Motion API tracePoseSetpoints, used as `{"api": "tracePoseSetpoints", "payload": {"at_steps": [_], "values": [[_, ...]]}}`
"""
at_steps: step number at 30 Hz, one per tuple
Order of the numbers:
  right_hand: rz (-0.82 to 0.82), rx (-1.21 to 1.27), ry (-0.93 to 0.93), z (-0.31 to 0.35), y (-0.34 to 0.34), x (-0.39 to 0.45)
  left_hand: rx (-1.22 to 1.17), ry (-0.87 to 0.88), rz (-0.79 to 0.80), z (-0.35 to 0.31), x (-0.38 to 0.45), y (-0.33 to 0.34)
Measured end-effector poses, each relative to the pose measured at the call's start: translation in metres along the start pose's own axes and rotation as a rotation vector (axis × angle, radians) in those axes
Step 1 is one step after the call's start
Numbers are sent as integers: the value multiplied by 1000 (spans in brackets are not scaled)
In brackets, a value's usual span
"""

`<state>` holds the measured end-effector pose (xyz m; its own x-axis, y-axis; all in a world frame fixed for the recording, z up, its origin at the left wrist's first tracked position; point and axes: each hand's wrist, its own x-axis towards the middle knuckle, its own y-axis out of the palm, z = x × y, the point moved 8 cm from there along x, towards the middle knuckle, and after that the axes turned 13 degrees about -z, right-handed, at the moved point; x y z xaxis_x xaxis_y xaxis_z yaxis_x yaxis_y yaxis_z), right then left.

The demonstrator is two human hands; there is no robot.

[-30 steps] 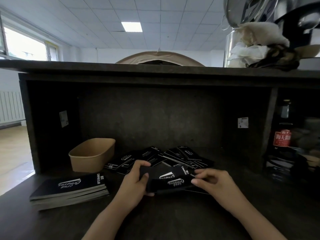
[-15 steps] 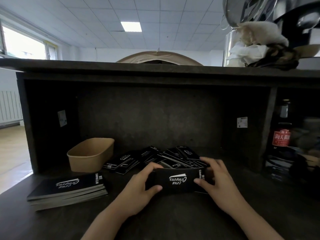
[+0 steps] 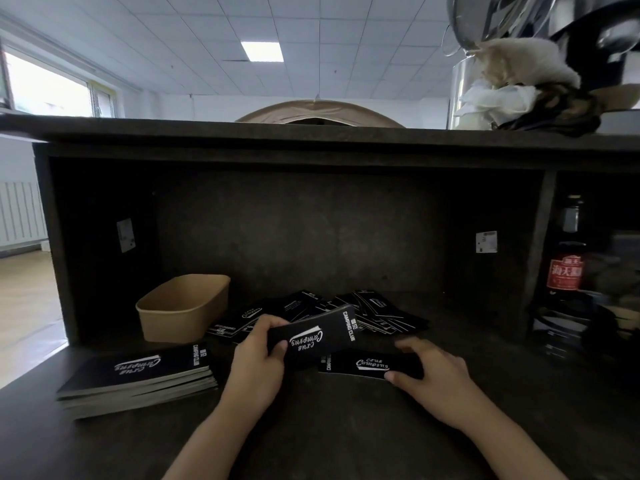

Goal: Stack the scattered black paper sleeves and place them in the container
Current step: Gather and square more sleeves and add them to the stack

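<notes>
My left hand (image 3: 258, 362) grips a small bundle of black paper sleeves (image 3: 315, 337) with white script, lifted and tilted up to the right. My right hand (image 3: 434, 379) pinches the right end of a single black sleeve (image 3: 367, 364) lying flat on the dark counter, thumb at its near edge. Behind them lies a scattered pile of more black sleeves (image 3: 381, 313). A neat stack of sleeves (image 3: 138, 379) rests at the front left. The brown paper container (image 3: 183, 306) stands at the back left and looks empty.
The work happens in a dark shelf recess (image 3: 311, 230) with a low top board. A dark bottle with a red label (image 3: 566, 265) and other items stand in the right compartment. Metal pots and cloths (image 3: 512, 88) sit on top.
Both hands were squaring one bundle together. Now my left hand alone holds it, tilted, and my right hand has moved down right onto a single sleeve on the counter.
</notes>
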<state>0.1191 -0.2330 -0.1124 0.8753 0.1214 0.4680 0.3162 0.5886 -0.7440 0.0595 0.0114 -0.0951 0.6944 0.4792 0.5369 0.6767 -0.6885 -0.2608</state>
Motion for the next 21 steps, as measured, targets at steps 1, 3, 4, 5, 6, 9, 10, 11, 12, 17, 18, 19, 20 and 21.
{"api": "tracePoseSetpoints", "payload": {"at_steps": [1, 3, 4, 5, 6, 9, 10, 11, 12, 17, 18, 19, 20, 21], "values": [[-6, 1, -4, 0, 0, 1, -4, -16, -12, 2, 0, -1], [-19, 16, 4, -1, -1, 1, -9, -33, -7, 4, 0, 1], [-21, 26, 8, -2, -2, 2, -10, -36, -1, 4, 0, 1], [-18, 37, 9, -2, -2, 2, -11, -38, 4, 5, 0, 2], [-10, 50, 9, -2, -3, 1, -14, -42, 10, 5, 0, 3], [1, 55, 9, -2, -2, 0, -19, -58, 38, 4, -2, 5], [-6, 20, 19, -2, -2, 0, -18, -58, 37, 4, -2, 4], [-12, -26, 29, -3, -2, 0, -19, -57, 25, 3, -2, 3], [-14, -69, 33, -5, -2, 0, -19, -57, 8, 2, -1, 1], [28, -53, 36, -2, 2, -2, -14, -61, -27, 1, -2, -3], [43, -44, 43, -3, 2, -2, -17, -61, -21, 1, -2, -3], [55, -38, 44, -3, 2, -2, -21, -62, -13, 0, -2, -2], [74, -40, 44, -3, 3, -2, -23, -62, -9, 0, -3, -1], [94, -43, 39, -2, 4, -2, -22, -60, -10, 0, -3, -1]]}}
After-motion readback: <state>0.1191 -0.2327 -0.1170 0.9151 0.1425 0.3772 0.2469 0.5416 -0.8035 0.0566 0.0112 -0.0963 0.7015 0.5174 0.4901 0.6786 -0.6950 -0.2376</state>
